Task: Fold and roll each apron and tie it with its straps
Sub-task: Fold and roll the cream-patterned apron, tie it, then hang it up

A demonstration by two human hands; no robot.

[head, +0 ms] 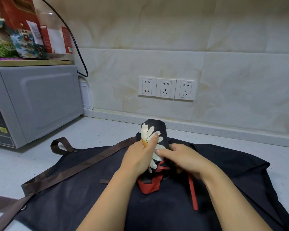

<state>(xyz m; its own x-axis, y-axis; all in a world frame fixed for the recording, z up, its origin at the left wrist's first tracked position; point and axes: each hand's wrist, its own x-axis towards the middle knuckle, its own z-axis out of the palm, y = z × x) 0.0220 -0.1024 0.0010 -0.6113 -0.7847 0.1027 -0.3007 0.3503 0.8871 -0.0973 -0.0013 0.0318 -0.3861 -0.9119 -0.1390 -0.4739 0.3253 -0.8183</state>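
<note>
A rolled black apron with white daisies (154, 129) stands tilted in the middle of the counter. My left hand (140, 157) grips the roll from the left, thumb pressed on a daisy. From the right, my right hand (182, 157) curls round its lower part, index finger on the print. Red straps (151, 184) are wound round the roll's base, and one end trails down to the right. Under all this a dark navy apron (90, 189) with brown straps (70, 165) lies spread flat.
A grey microwave (32, 104) stands at the left with boxes and packets (23, 30) stacked on top. A black cable (77, 45) hangs beside it. Three wall sockets (167, 89) sit in the tiled wall behind. The pale counter (98, 130) shows around the aprons.
</note>
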